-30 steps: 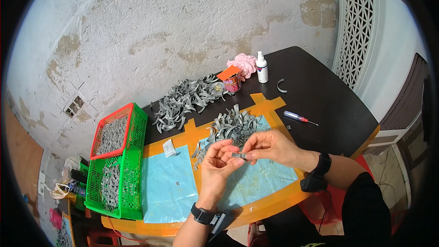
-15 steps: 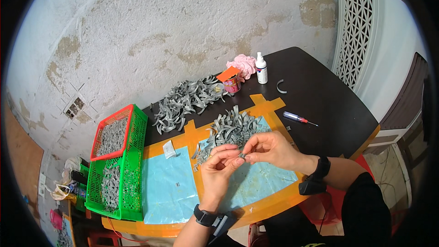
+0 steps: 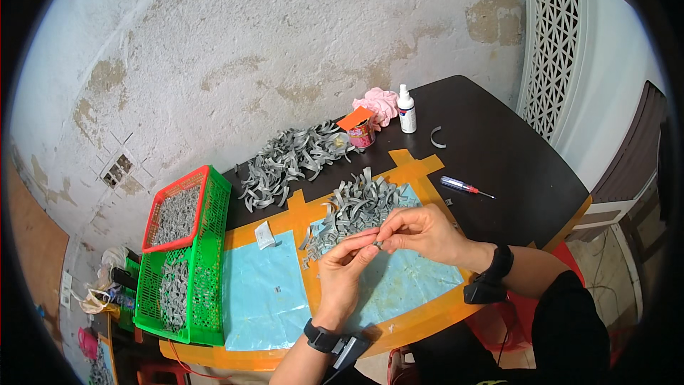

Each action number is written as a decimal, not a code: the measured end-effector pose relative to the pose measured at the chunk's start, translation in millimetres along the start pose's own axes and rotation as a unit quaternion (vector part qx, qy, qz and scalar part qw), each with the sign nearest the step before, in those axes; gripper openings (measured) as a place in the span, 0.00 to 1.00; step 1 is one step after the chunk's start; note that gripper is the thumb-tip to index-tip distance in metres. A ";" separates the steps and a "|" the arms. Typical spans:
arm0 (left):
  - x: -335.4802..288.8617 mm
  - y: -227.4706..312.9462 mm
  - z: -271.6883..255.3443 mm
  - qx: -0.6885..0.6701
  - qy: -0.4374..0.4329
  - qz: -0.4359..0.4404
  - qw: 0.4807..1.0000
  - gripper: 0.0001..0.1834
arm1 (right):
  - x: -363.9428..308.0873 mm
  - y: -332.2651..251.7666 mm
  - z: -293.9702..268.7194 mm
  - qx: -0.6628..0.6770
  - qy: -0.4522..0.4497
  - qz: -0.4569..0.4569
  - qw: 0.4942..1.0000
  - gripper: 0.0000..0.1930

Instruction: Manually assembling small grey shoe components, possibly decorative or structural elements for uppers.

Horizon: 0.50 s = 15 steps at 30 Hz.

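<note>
My left hand (image 3: 342, 269) and my right hand (image 3: 425, 232) meet fingertip to fingertip over the blue plastic sheet (image 3: 407, 286). Both are closed in a pinch on a small grey piece (image 3: 378, 244), mostly covered by the fingers, so its exact shape cannot be made out. Just beyond the fingers lies a heap of curved grey strips (image 3: 362, 199), with small grey clip-like pieces (image 3: 313, 251) scattered at its left edge. Each wrist wears a black strap with a device.
Left stand a green basket (image 3: 199, 296) and a red basket (image 3: 207, 199), both holding grey pieces. More grey strips (image 3: 292, 160) lie at the back, beside a tin (image 3: 362, 135), pink cloth (image 3: 376, 105) and white spray bottle (image 3: 407, 113). A screwdriver (image 3: 459, 185) rests right.
My left fingers have straightened and drawn closer together around the small grey piece. My right hand keeps its pinch, nearly in place. The things on the table stay as they were.
</note>
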<state>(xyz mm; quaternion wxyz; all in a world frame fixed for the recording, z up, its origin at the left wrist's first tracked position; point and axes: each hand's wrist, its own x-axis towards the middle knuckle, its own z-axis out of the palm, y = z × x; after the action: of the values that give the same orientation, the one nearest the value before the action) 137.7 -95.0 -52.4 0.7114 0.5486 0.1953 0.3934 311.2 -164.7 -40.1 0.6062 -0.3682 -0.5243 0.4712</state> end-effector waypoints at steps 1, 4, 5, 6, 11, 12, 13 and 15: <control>-0.2 0.9 0.8 0.016 0.006 0.010 1.000 0.09 | 0.1 0.3 -0.1 0.000 0.000 -0.001 1.000 0.05; -1.2 -0.7 0.3 0.055 0.014 0.029 0.998 0.09 | -0.3 2.3 -0.4 0.014 -0.001 0.003 1.000 0.06; -1.6 -0.8 0.7 0.055 0.013 0.029 0.998 0.09 | -0.8 2.8 -0.5 0.027 0.004 0.017 0.999 0.06; -2.2 -0.8 1.8 0.059 0.019 0.035 0.997 0.08 | -1.1 3.0 -0.7 0.039 0.010 0.031 0.999 0.06; -2.5 -4.5 4.5 -0.012 0.030 0.030 0.999 0.07 | -2.4 -2.7 2.9 0.059 0.029 0.052 0.996 0.06; -2.7 -4.8 5.0 -0.003 0.028 0.027 0.999 0.07 | -3.1 -2.4 3.2 0.056 0.034 0.056 0.996 0.06; -2.6 -5.1 5.5 0.006 0.025 0.024 0.999 0.07 | -3.5 -0.6 2.8 0.056 0.033 0.055 0.996 0.06; -2.3 -6.3 5.0 0.002 0.022 0.027 0.999 0.07 | -3.2 4.1 1.5 0.054 0.036 0.050 0.997 0.06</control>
<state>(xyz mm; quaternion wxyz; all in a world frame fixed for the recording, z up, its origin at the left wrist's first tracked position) 142.0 -100.4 -57.0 0.6952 0.5463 0.1968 0.4236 309.0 -166.7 -44.6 0.6197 -0.3775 -0.4568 0.5147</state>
